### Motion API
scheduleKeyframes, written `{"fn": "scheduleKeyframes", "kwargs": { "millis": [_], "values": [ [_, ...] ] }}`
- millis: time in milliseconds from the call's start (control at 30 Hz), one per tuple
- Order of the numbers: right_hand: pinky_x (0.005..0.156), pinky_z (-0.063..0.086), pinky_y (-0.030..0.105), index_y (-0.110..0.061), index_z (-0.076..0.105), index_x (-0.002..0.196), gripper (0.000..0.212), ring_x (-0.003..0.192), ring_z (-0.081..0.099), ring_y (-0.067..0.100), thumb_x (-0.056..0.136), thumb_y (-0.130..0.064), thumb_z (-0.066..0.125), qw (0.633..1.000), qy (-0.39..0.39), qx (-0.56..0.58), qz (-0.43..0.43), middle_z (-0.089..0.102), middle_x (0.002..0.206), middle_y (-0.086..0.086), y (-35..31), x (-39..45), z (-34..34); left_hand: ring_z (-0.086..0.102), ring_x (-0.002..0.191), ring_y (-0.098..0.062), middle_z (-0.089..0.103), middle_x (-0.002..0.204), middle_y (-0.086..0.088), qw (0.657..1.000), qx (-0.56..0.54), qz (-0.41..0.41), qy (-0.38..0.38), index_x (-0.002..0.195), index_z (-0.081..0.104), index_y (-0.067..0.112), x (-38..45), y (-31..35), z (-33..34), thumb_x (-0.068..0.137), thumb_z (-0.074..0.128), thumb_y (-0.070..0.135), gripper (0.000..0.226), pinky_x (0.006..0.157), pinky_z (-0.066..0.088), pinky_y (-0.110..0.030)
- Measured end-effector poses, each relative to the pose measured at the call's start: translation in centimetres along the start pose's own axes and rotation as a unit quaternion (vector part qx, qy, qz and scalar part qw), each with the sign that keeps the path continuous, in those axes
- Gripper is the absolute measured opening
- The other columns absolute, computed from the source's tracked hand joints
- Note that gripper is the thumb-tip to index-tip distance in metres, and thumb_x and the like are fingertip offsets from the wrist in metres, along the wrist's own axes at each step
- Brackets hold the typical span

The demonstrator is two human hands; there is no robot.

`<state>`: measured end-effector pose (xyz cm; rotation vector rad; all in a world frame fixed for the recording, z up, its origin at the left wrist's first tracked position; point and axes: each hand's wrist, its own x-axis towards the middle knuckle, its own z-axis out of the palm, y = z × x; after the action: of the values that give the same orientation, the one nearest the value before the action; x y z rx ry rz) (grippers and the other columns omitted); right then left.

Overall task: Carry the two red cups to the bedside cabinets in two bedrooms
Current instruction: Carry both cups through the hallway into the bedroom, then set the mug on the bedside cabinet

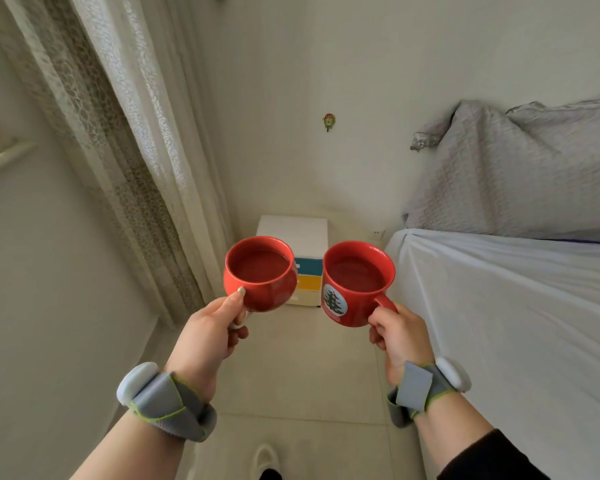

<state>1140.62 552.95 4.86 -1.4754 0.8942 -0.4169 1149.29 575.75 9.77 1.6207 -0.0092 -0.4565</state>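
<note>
The left cup is plain red, inside and out; the right cup is red too, with a white round patch bearing a dark green tree. The bedside cabinet is white on top, its front banded teal, yellow and cream; the curtain is off-white with a pebbled net pattern. The pillow is grey and crinkled; the bed sheet is pale bluish white; the floor is beige tile; the wrist straps are grey edged in lime green.

- Left hand bare, forearm uncovered; grey fabric wrist strap edged in lime green, with a white oval pod at its ten o'clock.
- Right hand bare; matching grey strap, white pod at its two o'clock.
- Dark sleeve over the right forearm.
</note>
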Motion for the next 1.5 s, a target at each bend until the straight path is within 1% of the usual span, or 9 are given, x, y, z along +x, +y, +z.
{"fn": "scheduleKeyframes", "kwargs": {
  "millis": [100, 200, 400, 600, 833, 967, 1100, 1300, 1500],
  "values": [
    [0.060, 0.026, 0.042, -0.016, 0.049, 0.047, 0.012, 0.055, 0.036, 0.024, 0.050, -0.024, 0.057, 1.000, 0.009, 0.002, 0.009, 0.044, 0.047, 0.008, -0.8, 3.1, 2.3, 0.040, 0.049, -0.007, 0.050, 0.065, -0.004, 1.000, 0.021, 0.002, -0.021, 0.055, 0.049, 0.023, 4.6, 1.1, -0.6, 0.082, 0.054, 0.048, 0.037, 0.049, 0.028, -0.027],
    [0.059, 0.026, 0.042, -0.015, 0.049, 0.045, 0.014, 0.054, 0.036, 0.023, 0.049, -0.025, 0.057, 0.999, 0.037, 0.009, 0.020, 0.044, 0.047, 0.009, -1.5, 8.7, 6.2, 0.039, 0.047, -0.006, 0.052, 0.062, -0.001, 0.998, 0.034, -0.001, -0.048, 0.055, 0.051, 0.024, 12.4, 2.5, -1.2, 0.082, 0.054, 0.050, 0.038, 0.048, 0.027, -0.026],
    [0.057, 0.024, 0.040, -0.015, 0.050, 0.044, 0.011, 0.053, 0.035, 0.022, 0.051, -0.020, 0.058, 0.997, 0.060, 0.040, 0.019, 0.043, 0.048, 0.013, -3.1, 13.2, 9.2, 0.038, 0.045, -0.006, 0.052, 0.058, 0.000, 0.998, 0.034, 0.005, -0.050, 0.052, 0.052, 0.025, 18.9, 3.6, -0.5, 0.087, 0.052, 0.044, 0.040, 0.048, 0.026, -0.026],
    [0.055, 0.023, 0.038, -0.013, 0.048, 0.045, 0.012, 0.053, 0.035, 0.023, 0.052, -0.016, 0.057, 0.996, 0.069, 0.035, 0.039, 0.042, 0.049, 0.013, -3.4, 22.7, 12.4, 0.037, 0.049, -0.008, 0.053, 0.058, 0.002, 0.998, 0.029, -0.014, -0.051, 0.055, 0.052, 0.025, 29.0, 4.0, 2.0, 0.084, 0.051, 0.048, 0.037, 0.050, 0.026, -0.027],
    [0.056, 0.026, 0.038, -0.015, 0.048, 0.040, 0.012, 0.052, 0.037, 0.022, 0.051, -0.017, 0.055, 0.997, 0.051, 0.018, 0.063, 0.043, 0.044, 0.005, -1.6, 34.4, 15.0, 0.037, 0.054, -0.010, 0.053, 0.056, 0.008, 0.999, 0.000, -0.024, -0.027, 0.055, 0.052, 0.025, 39.4, 2.6, 5.9, 0.088, 0.050, 0.042, 0.038, 0.051, 0.026, -0.029],
    [0.056, 0.031, 0.036, -0.016, 0.053, 0.042, 0.010, 0.049, 0.040, 0.019, 0.051, -0.021, 0.055, 0.996, 0.043, -0.015, 0.075, 0.045, 0.040, -0.001, 0.4, 40.0, 16.4, 0.036, 0.056, -0.013, 0.052, 0.058, 0.007, 0.999, -0.026, -0.036, -0.018, 0.056, 0.054, 0.024, 44.1, 0.7, 7.6, 0.082, 0.053, 0.047, 0.035, 0.053, 0.026, -0.031],
    [0.054, 0.031, 0.035, -0.017, 0.054, 0.042, 0.010, 0.045, 0.039, 0.014, 0.051, -0.022, 0.055, 0.994, 0.043, -0.008, 0.096, 0.044, 0.040, -0.003, 3.2, 44.8, 18.5, 0.037, 0.057, -0.013, 0.054, 0.061, 0.005, 0.999, -0.019, -0.029, 0.012, 0.058, 0.058, 0.023, 48.6, -2.5, 9.1, 0.085, 0.050, 0.045, 0.036, 0.052, 0.028, -0.030],
    [0.042, 0.029, 0.020, -0.019, 0.050, 0.039, 0.016, 0.039, 0.034, 0.007, 0.054, -0.016, 0.054, 0.994, 0.030, -0.003, 0.101, 0.040, 0.037, -0.008, 7.8, 50.4, 21.4, 0.037, 0.058, -0.018, 0.055, 0.061, 0.005, 0.998, -0.011, -0.039, 0.039, 0.061, 0.060, 0.024, 54.1, -8.1, 10.6, 0.084, 0.047, 0.047, 0.035, 0.055, 0.029, -0.032],
    [0.038, 0.022, 0.017, -0.008, 0.046, 0.051, 0.006, 0.040, 0.028, 0.008, 0.053, -0.010, 0.052, 0.994, 0.033, 0.008, 0.102, 0.035, 0.049, 0.004, 12.9, 54.8, 24.7, 0.041, 0.055, -0.010, 0.057, 0.064, 0.005, 0.997, 0.005, -0.055, 0.047, 0.064, 0.061, 0.024, 57.5, -13.5, 10.8, 0.083, 0.047, 0.049, 0.035, 0.054, 0.032, -0.030]
  ]
}}
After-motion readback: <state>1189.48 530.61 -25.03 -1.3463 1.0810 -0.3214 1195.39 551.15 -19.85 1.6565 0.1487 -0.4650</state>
